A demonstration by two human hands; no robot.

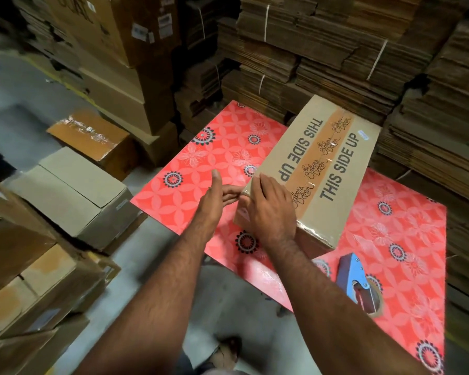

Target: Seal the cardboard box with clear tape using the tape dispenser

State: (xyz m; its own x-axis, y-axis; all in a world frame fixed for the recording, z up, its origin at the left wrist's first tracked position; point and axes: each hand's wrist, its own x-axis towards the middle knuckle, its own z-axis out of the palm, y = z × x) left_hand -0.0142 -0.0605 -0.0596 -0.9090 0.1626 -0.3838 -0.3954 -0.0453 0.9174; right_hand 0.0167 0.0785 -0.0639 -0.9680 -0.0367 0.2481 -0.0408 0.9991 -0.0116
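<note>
You are smoothing tape on the near left corner of the cardboard box (pixel 320 169) on the red table (pixel 406 239): right hand (pixel 268 209) lies flat there, left hand (pixel 220 193) open beside, both holding nothing. The next strip probably needs the tape dispenser (pixel 359 286), lying near your right forearm.

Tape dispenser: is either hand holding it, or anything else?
No. The tape dispenser lies alone on the table. The right hand presses flat on the box's near corner; the left hand is open.

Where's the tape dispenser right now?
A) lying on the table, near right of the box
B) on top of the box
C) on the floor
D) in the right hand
A: the dispenser lies untouched on the table, while both the left hand and right hand are at the box corner.
</note>
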